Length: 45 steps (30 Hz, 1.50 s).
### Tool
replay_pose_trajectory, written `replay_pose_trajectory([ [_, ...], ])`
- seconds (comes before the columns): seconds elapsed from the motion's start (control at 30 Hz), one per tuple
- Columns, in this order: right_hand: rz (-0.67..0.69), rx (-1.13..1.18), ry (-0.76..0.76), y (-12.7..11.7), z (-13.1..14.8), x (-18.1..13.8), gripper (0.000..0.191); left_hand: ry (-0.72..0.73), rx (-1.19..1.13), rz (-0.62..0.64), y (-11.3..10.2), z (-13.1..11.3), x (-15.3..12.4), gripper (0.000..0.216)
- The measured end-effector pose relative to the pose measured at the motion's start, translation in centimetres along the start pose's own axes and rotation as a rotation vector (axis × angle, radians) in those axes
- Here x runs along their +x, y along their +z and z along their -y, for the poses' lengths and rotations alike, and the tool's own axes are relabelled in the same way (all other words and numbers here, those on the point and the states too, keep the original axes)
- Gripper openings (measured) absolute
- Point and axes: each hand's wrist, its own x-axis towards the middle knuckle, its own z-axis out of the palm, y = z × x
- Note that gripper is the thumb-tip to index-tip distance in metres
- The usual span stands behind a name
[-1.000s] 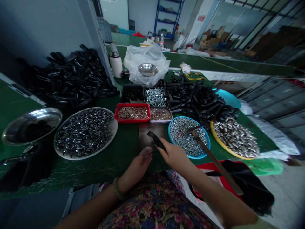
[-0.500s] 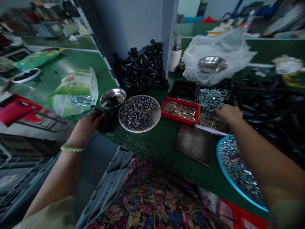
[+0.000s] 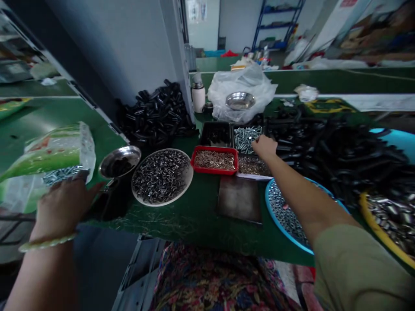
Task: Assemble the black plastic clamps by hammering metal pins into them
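Observation:
My left hand [image 3: 66,198] is open, thumb spread from the fingers, over the near edge of a green and white plastic bag [image 3: 55,144] with silver screws [image 3: 63,174] in it. Just right of the thumb is a dark object with a metal end [image 3: 112,185]; its kind is unclear. My right hand [image 3: 266,147] reaches into a black tray of silver screws [image 3: 244,137]. Its fingers are bent down and pressed together among the screws, and what they pinch is hidden. Below that tray lie small brassy pieces [image 3: 253,166].
A red tray [image 3: 238,160] of copper-coloured pins and a white plate [image 3: 189,179] of metal rings stand mid-table, beside a steel bowl [image 3: 138,160]. Black parts [image 3: 155,112] are heaped against a grey post. A blue basin [image 3: 270,216] lies under my right forearm; a flat metal plate [image 3: 239,198] lies nearby.
My left hand has come away from the dark object and moved left to the bag, its fingers spreading. My right hand stays at the screw tray. The view has turned right.

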Motion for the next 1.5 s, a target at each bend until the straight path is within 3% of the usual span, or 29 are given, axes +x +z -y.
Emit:
replay_pose_trajectory([
  [0.03, -0.036, 0.09, -0.015, -0.4, 0.2, -0.2, 0.032, -0.011, 0.04, -0.172, -0.8, -2.9, 0.8, 0.056],
  [0.1, -0.062, 0.296, -0.071, -1.4, 0.7, -1.2, 0.031, 0.24, -0.082, -0.284, -1.7, -10.9, 3.2, 0.044],
  [0.13, -0.059, 0.394, -0.118, -1.8, 0.9, -2.2, 0.028, 0.431, -0.183, -0.22, -1.7, -15.6, 4.7, 0.039],
  [0.17, -0.057, 0.479, -0.174, -2.3, 1.0, -3.4, 0.024, 0.529, -0.213, -0.173, -1.3, -20.2, 6.4, 0.035],
  [0.27, -0.089, 0.635, -0.313, -3.6, 0.4, -9.0, 0.016, 0.579, -0.3, 0.002, 1.2, -32.2, 11.3, 0.025],
  [0.33, -0.106, 0.668, -0.327, -4.3, -1.0, -13.4, 0.012, 0.57, -0.337, 0.044, 3.2, -37.1, 13.5, 0.019],
  [0.4, -0.104, 0.668, -0.325, -4.7, -2.8, -17.3, 0.009, 0.562, -0.38, 0.065, 4.8, -39.6, 14.6, 0.012],
  [0.5, -0.108, 0.662, -0.34, -4.8, -5.4, -21.1, 0.012, 0.569, -0.475, 0.082, 6.0, -40.2, 15.1, 0.007],
  [0.63, -0.099, 0.688, -0.378, -4.8, -6.3, -21.9, 0.019, 0.617, -0.661, 0.086, 5.4, -39.5, 14.4, 0.014],
  [0.77, -0.216, 0.749, -0.376, -5.0, -4.6, -20.9, 0.015, 0.675, -0.893, 0.118, 5.0, -39.2, 9.8, 0.019],
  [0.83, -0.261, 0.777, -0.383, -4.9, -3.4, -20.6, 0.012, 0.674, -1.13, 0.296, 5.5, -38.5, 5.6, 0.022],
  [0.93, -0.294, 0.795, -0.418, -4.2, -2.2, -20.5, 0.011, 0.514, -1.694, 0.869, 6.5, -36.5, -1.3, 0.028],
  [0.97, -0.315, 0.785, -0.426, -4.0, -1.9, -20.6, 0.01, 0.441, -1.814, 0.997, 6.7, -35.8, -3.2, 0.028],
  [1.03, -0.349, 0.724, -0.446, -3.4, -1.7, -20.9, 0.009, 0.35, -1.937, 1.091, 7.0, -34.6, -6.2, 0.03],
  [1.1, -0.345, 0.631, -0.504, -3.0, -1.8, -21.4, 0.01, 0.367, -1.988, 1.063, 7.1, -34.0, -7.9, 0.036],
  [1.2, -0.27, 0.542, -0.628, -2.7, -2.0, -22.2, 0.015, 0.446, -2.01, 0.963, 7.3, -33.2, -8.9, 0.045],
  [1.27, -0.196, 0.608, -0.632, -2.6, -2.0, -22.8, 0.021, 0.417, -2.027, 0.949, 7.5, -32.2, -9.2, 0.04],
  [1.37, -0.017, 0.939, -0.457, -2.5, -1.8, -23.7, 0.033, 0.365, -1.994, 1.108, 7.5, -30.0, -9.8, 0.027],
  [1.43, 0.2, 1.161, -0.283, -2.2, -1.4, -24.3, 0.031, 0.353, -1.938, 1.248, 7.5, -28.6, -10.4, 0.024],
  [1.5, 0.39, 1.266, -0.115, -1.6, -0.8, -24.7, 0.033, 0.315, -1.919, 1.31, 7.5, -27.9, -11.0, 0.025],
])
